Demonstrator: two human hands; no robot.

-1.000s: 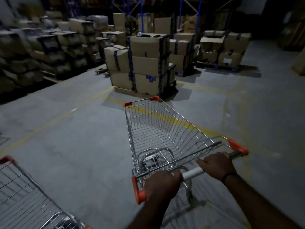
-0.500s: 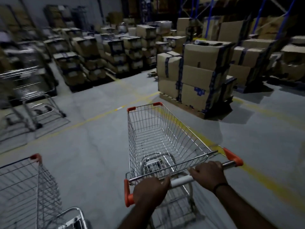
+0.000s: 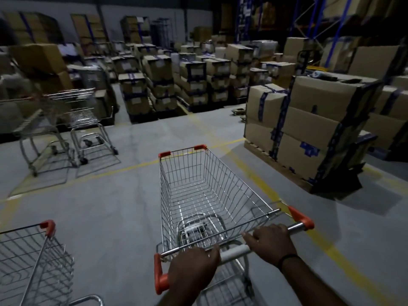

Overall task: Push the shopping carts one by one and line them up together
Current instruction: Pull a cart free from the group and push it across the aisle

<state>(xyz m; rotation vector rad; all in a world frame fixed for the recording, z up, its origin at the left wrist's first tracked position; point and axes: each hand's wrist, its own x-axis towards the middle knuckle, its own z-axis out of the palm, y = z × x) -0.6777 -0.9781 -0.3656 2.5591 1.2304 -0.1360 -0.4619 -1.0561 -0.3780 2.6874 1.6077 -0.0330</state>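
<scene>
An empty wire shopping cart (image 3: pixel 205 195) with orange corner caps stands straight ahead of me on the grey floor. My left hand (image 3: pixel 192 268) grips the left part of its handle bar (image 3: pixel 234 252). My right hand (image 3: pixel 271 244) grips the right part, a dark band on the wrist. A second cart (image 3: pixel 37 261) shows at the lower left, cut off by the frame edge. Two more carts (image 3: pixel 72 127) stand nested at the far left near stacked boxes.
A pallet of taped cardboard boxes (image 3: pixel 309 129) stands close on the right. Rows of stacked boxes (image 3: pixel 176 80) fill the back. Blue racking (image 3: pixel 242 18) rises at the upper right. Yellow floor lines (image 3: pixel 254 177) cross under and beside the cart.
The view and the cart have swung left. The pallet slid to the right, and the nested carts at the far left have come into fuller view. Both hands kept their hold.
</scene>
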